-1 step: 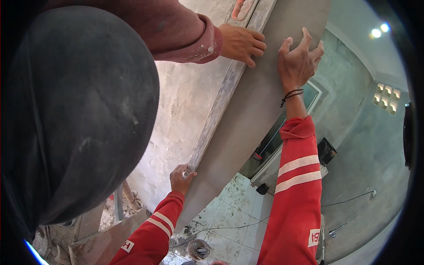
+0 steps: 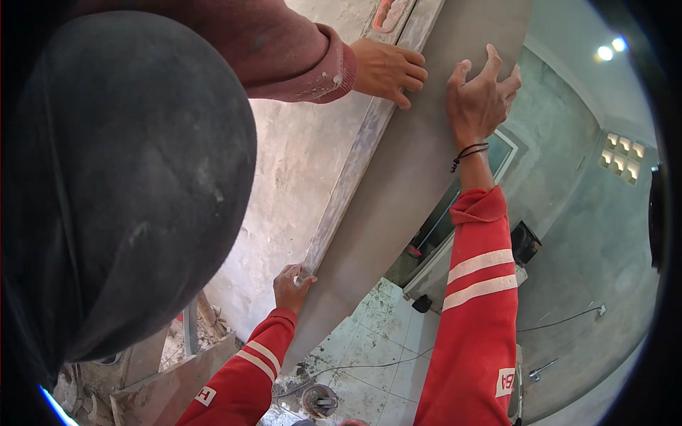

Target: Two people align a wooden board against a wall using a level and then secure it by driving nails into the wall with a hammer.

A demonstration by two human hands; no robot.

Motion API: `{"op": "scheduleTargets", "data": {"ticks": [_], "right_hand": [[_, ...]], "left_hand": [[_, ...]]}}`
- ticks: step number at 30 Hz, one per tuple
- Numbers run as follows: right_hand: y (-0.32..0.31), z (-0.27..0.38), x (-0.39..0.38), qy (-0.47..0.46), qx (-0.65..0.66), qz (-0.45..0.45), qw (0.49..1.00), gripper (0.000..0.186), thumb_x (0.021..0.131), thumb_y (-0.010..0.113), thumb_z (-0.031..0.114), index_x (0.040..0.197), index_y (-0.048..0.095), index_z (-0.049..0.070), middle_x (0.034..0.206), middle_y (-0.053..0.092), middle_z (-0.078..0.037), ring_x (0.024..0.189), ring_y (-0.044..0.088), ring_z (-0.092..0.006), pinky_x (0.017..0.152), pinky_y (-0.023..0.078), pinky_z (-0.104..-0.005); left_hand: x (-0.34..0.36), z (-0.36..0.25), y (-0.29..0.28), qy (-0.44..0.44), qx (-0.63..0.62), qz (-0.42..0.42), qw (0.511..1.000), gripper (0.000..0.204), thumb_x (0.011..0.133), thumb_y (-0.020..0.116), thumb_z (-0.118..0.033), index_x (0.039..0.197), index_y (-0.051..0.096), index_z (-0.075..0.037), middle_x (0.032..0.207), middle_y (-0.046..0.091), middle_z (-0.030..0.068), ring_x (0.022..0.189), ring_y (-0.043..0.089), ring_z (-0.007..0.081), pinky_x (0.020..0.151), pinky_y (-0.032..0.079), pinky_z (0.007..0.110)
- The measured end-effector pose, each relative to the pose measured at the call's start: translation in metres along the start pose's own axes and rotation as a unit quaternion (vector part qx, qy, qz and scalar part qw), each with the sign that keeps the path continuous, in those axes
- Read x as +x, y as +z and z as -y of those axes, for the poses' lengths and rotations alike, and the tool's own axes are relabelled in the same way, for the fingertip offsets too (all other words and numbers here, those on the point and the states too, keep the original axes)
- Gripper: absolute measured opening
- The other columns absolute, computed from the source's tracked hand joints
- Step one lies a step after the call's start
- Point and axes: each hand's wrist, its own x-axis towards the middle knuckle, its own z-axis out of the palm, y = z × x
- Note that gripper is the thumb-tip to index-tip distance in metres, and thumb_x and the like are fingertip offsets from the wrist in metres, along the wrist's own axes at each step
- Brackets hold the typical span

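Long bar [image 2: 358,160], top beyond view

Glare from twin lights [image 2: 604,53] at upper right, soft shadows, black fisheye edges

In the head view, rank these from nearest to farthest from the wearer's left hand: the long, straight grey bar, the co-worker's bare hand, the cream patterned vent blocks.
1. Long, straight grey bar: touching the left hand, at its lower end.
2. Co-worker's bare hand: up and right, over the bar's upper part.
3. Cream patterned vent blocks: far right, beyond the bar.
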Motion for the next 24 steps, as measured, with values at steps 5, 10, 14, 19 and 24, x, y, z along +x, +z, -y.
{"op": "scheduleTargets", "data": {"ticks": [5,10,14,19,24], "right_hand": [[-0.0019,0.0035,-0.0013,0.011,0.005,0.01,1.0,0.06,0.101,0.066,0.038,0.156,0.059,0.017,0.16,0.038,-0.037,0.138,0.053,-0.0559,0.111,0.048,-0.0601],[0.0007,0.0014,-0.0005,0.0,0.002,-0.001,1.0,0.059,0.101,0.066,0.038,0.156,0.059,0.017,0.16,0.038,-0.037,0.138,0.054,-0.0554,0.111,0.049,-0.0602],[0.0002,0.0013,0.0005,-0.003,-0.002,-0.001,1.0,0.059,0.101,0.066,0.037,0.156,0.058,0.017,0.16,0.038,-0.036,0.139,0.053,-0.056,0.112,0.048,-0.0608],[-0.0017,0.0041,-0.0013,0.002,0.004,0.004,1.0,0.059,0.101,0.066,0.037,0.157,0.058,0.017,0.16,0.037,-0.036,0.141,0.052,-0.0561,0.113,0.047,-0.0617],[-0.0031,0.0032,-0.0016,0.001,-0.009,0.009,1.0,0.06,0.101,0.067,0.036,0.157,0.058,0.017,0.16,0.038,-0.036,0.142,0.051,-0.056,0.114,0.046,-0.0611]], "left_hand": [[-0.0013,-0.0041,-0.0027,-0.005,0.011,-0.005,1.0,0.041,0.083,0.091,-0.024,0.116,0.081,-0.001,0.107,0.077,0.0169,0.1,0.074,0.0387,0.092,0.057,0.046],[-0.0001,0.0007,0.001,0.01,-0.007,-0.023,1.0,0.045,0.082,0.095,-0.026,0.111,0.079,0.005,0.104,0.076,0.0201,0.095,0.073,0.0376,0.09,0.057,0.044],[0.0014,0.0046,0.0033,0.013,-0.002,-0.02,1.0,0.044,0.081,0.095,-0.024,0.111,0.08,0.004,0.104,0.077,0.0196,0.097,0.074,0.038,0.09,0.057,0.044],[-0.0015,0.0056,0.0016,0.005,-0.002,-0.024,1.0,0.041,0.079,0.095,-0.02,0.11,0.081,0.002,0.103,0.077,0.019,0.097,0.074,0.0379,0.09,0.057,0.044],[-0.0021,-0.0006,-0.0006,-0.008,-0.005,-0.001,1.0,0.043,0.081,0.093,-0.018,0.116,0.081,0.004,0.107,0.077,0.019,0.101,0.074,0.0397,0.093,0.058,0.045]]}}
